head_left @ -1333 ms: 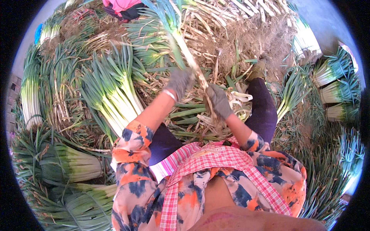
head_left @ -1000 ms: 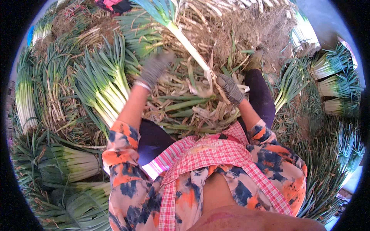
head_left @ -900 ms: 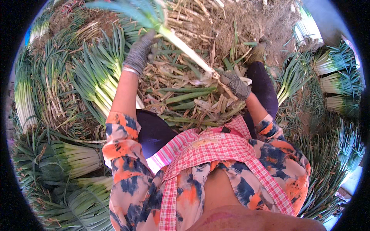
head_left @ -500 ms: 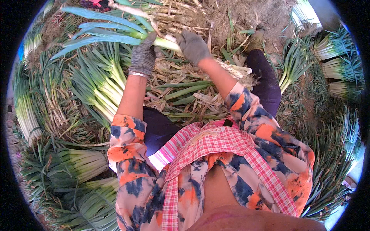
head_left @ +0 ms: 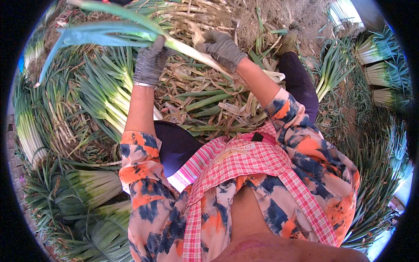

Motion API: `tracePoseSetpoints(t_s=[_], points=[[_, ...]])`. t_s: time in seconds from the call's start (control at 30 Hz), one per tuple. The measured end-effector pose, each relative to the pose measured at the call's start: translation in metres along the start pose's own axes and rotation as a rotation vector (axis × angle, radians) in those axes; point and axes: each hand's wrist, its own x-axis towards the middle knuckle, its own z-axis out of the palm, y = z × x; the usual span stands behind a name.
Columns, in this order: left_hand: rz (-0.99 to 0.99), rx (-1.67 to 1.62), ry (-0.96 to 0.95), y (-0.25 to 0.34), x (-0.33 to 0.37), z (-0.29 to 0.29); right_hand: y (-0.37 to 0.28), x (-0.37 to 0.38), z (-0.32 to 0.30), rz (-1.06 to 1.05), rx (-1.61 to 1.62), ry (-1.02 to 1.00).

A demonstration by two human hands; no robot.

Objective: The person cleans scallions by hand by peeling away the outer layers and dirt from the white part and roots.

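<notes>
My left hand [head_left: 152, 61], in a grey knit glove, is closed round a long green onion [head_left: 185, 49] just where its blue-green leaves part from the pale stalk. The leaves stretch to the upper left; the white stalk slants down to the right, passing beneath my right hand. My gloved right hand [head_left: 223, 49] has its fingers curled against the stalk's upper side. A pale strip [head_left: 197, 34] shows by those fingertips; whether they pinch it or the stalk I cannot make out. Below the hands lies a heap of dry husks and stripped leaves [head_left: 209, 102].
Loose green onions [head_left: 111, 96] lie left of my left forearm. Tied bundles [head_left: 94, 185] are stacked at the lower left, others [head_left: 377, 74] at the far right. A rooty pile [head_left: 279, 19] lies ahead. My dark-clad leg and shoe [head_left: 290, 43] extend at the right.
My left hand has shifted left and slightly down. The right hand has moved a little right along the onion. More of the white stalk now shows, and the leaves have swung.
</notes>
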Motion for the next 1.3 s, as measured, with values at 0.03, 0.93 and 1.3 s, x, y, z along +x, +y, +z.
tracePoseSetpoints(t_s=[0.03,0.93,1.3], points=[[0.039,-0.039,0.045,0.004,-0.001,0.000,-0.009,-0.009,-0.001,-0.043,-0.406,0.051],[0.226,-0.467,0.238,0.038,0.030,-0.147,-0.021,-0.099,0.040,0.368,0.434,-0.618],[0.339,-0.480,1.144,0.040,-0.009,-0.292,0.002,-0.231,-0.105,0.744,-0.025,-0.473]])
